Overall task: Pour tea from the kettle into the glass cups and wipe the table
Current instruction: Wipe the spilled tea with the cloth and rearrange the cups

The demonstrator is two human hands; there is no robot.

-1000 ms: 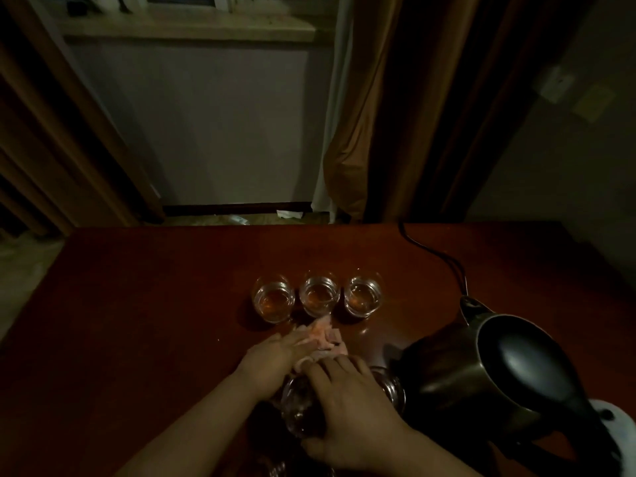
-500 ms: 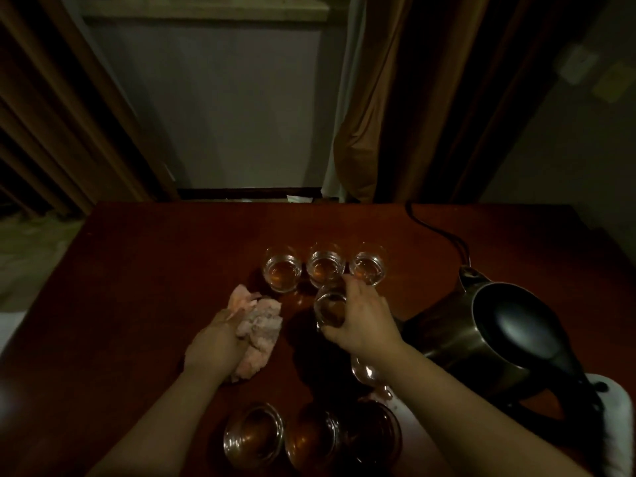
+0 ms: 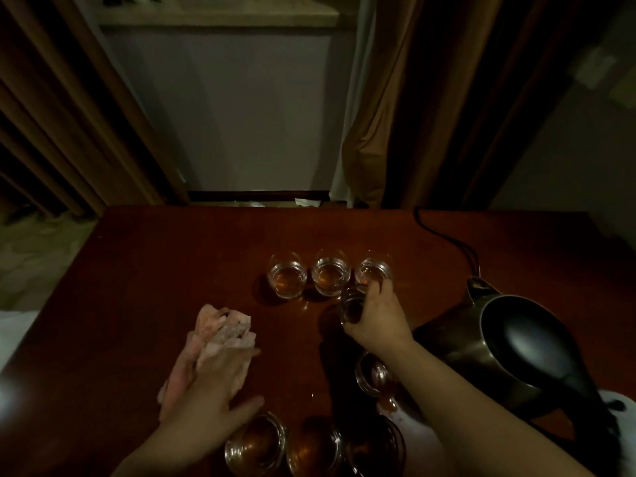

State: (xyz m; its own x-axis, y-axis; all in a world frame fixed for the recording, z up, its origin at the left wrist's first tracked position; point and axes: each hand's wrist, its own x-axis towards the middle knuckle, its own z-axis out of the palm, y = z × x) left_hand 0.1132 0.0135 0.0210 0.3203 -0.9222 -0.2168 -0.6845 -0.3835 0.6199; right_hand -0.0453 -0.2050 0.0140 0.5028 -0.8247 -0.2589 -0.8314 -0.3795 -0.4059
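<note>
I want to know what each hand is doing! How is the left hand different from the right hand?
The left hand lies flat with straight fingers, pressing a pink cloth on the table; the right hand curls its fingers round a small glass cup. The left hand is nearer the table's left side; the right hand reaches out beside the kettle, close to the far row of cups. Both are bare and busy.

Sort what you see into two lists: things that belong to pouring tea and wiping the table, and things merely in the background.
Belongs to the job: kettle; far row of cups; cup held by the right hand; near cups; pink cloth under the left hand; table.

Background: curtains; wall; window sill.
</note>
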